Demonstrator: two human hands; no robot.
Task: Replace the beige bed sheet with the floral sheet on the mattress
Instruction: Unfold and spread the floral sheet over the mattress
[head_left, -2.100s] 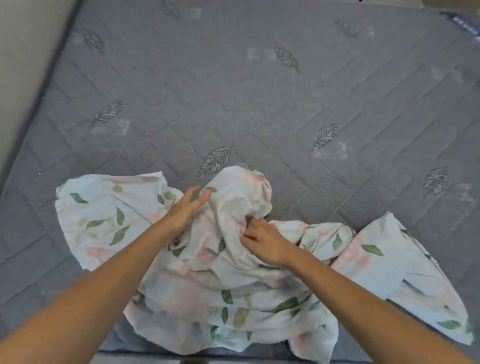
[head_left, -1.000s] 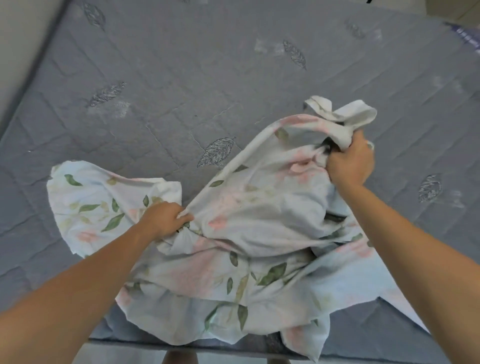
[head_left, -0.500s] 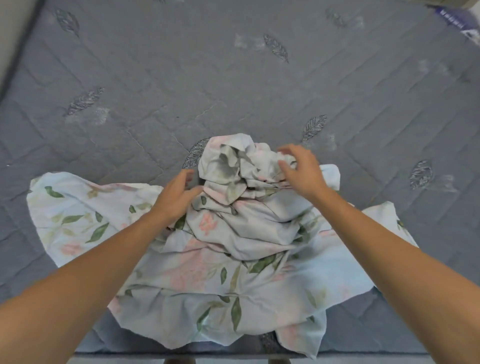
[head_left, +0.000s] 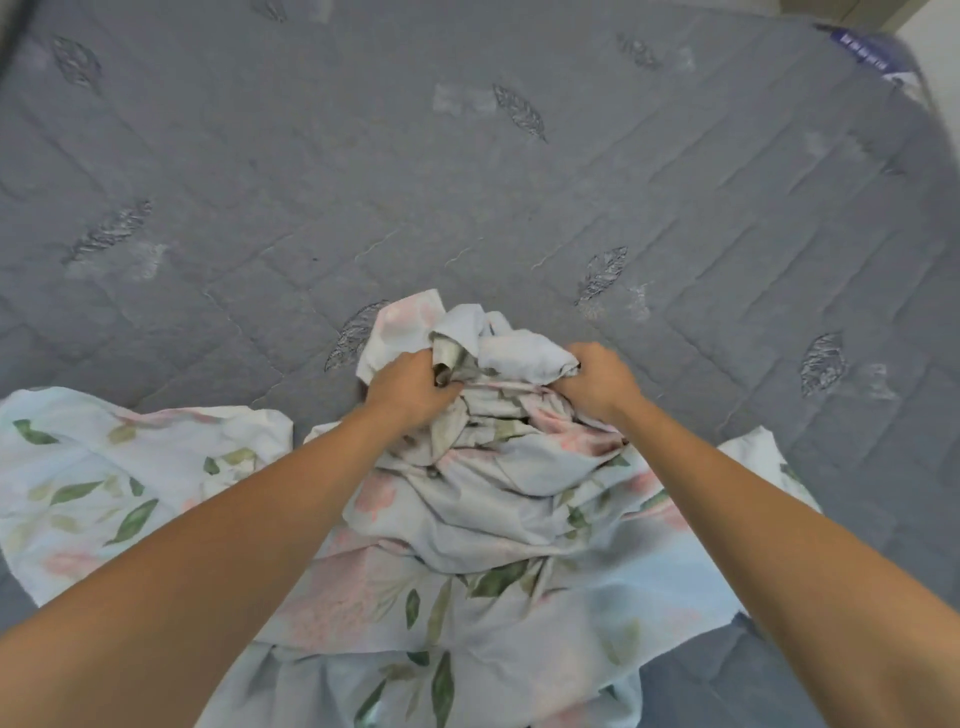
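Observation:
The floral sheet (head_left: 467, 519), pale with green leaves and pink blooms, lies crumpled on the near part of the bare grey quilted mattress (head_left: 467, 182). One flap spreads flat to the left, another to the right. My left hand (head_left: 410, 389) and my right hand (head_left: 597, 382) both clutch the bunched folds at the top of the heap, side by side. No beige sheet is in view.
The mattress stretches far ahead and to both sides, with stitched leaf marks. A blue label (head_left: 862, 57) sits at its far right corner. A pale wall strip runs along the far left edge.
My right hand dropped the raised fold back onto the heap. Both hands then closed on the bunched fabric at the heap's top, closer together than before.

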